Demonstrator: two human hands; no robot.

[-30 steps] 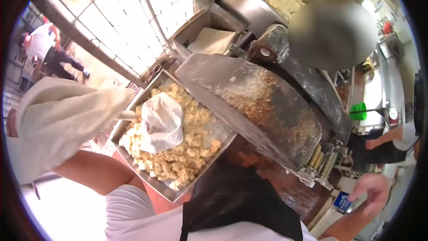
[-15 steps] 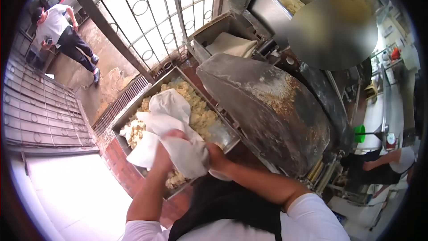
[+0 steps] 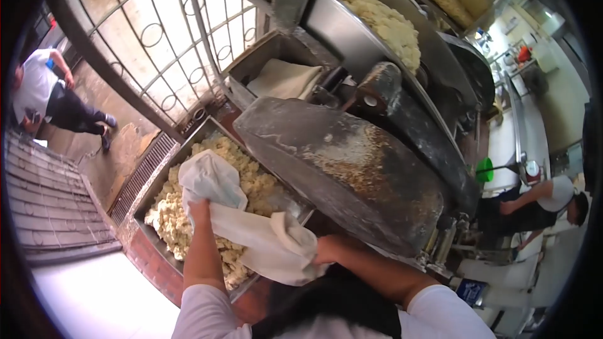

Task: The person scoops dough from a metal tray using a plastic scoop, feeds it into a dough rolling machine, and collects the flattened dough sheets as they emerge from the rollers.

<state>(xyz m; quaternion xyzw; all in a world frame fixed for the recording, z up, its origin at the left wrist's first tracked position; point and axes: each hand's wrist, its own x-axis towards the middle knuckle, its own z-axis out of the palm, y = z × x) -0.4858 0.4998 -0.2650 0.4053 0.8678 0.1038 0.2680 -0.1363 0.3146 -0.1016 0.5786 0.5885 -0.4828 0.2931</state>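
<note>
A white cloth (image 3: 251, 229) stretches between my two hands over a metal tray (image 3: 146, 218) full of crumbly, pale yellow dough (image 3: 173, 216). My left hand (image 3: 200, 210) is closed on the cloth's left part, just below a bunched, rounded end that rests above the dough. Fingers of my right hand (image 3: 326, 251) are wrapped round the folded right end, near the tray's front right edge. Some dough under the cloth is hidden.
A large dark metal machine cover (image 3: 339, 163) stands right of the tray. Behind it a steel bin (image 3: 333, 25) holds more dough. One person (image 3: 56, 97) stands beyond the barred gate (image 3: 151, 31); another person (image 3: 534, 207) is at the far right.
My hands have moved apart and the bunched cloth is now drawn out between them, the left hand going left. The view has shifted, and the person by the gate appears farther left.
</note>
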